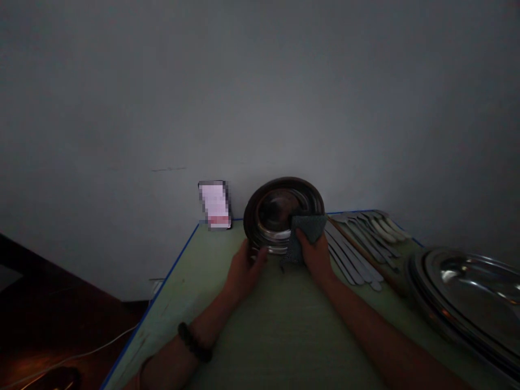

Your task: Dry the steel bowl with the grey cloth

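Hands (280,262) wiping unmarked steel plate (280,214), grey cloth (306,233)

A pale green table (284,330) with a blue edge is seen. A stack of steel plates (280,214) is placed at its far side. Right of the plates, cutlery (361,244) is laid in a row, and further right steel trays (467,298) are stacked.

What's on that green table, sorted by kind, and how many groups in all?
Tilted steel plate in the left hand: 1
Grey cloth under the right hand: 1
Steel plate stack: 1
Cutlery row: 1, pieces too dim to count
Total: 4
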Demonstrator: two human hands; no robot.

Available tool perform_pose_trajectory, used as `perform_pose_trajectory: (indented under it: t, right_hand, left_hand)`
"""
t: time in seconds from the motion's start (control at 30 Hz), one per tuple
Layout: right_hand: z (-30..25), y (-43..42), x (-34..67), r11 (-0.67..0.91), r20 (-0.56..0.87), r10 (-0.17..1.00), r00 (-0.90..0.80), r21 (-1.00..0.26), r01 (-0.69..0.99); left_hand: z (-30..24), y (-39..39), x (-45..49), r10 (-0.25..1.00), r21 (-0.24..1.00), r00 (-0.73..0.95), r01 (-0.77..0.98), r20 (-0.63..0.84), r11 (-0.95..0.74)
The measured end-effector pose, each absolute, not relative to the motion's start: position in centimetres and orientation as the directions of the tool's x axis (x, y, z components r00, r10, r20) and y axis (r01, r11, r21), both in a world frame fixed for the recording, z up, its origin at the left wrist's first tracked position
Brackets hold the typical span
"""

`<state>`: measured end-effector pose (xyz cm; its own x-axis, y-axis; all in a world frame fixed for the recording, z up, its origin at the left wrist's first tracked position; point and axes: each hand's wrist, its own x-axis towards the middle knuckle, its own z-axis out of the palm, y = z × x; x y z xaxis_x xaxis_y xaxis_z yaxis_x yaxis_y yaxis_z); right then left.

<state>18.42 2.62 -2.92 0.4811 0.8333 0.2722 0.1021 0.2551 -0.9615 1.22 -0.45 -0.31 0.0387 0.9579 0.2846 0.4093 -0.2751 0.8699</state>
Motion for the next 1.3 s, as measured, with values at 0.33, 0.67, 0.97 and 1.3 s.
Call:
perform_pose_trajectory:
  t: [0.33,0.67,0.97,1.3]
  right_hand:
    - [-2.8,2.6,18.5,0.222,0.268,0.86,0.434,-0.963,0.155]
    - [-2.4,2.5,18.5,0.213,0.243,0.844,0.478,-0.97,0.117]
    - [-2.6,2.5,18.7,0.158,0.125,0.838,0.531,-0.987,-0.017]
    - [-2.2,2.3,18.3,0.107,0.167,0.834,0.526,-0.984,0.143]
  left_hand:
    - [-0.9,-0.2,0.5,0.972,0.887,0.12,0.397,0.204,-0.236]
    - [-0.8,0.1,0.8,0.96,0.924,-0.014,0.273,0.281,-0.266]
    - [-1.7,0.3,0.7,0.809,0.689,0.181,0.442,0.559,-0.575]
    - [-1.1,-0.5,0.7,0.913,0.781,0.218,0.473,0.345,-0.408]
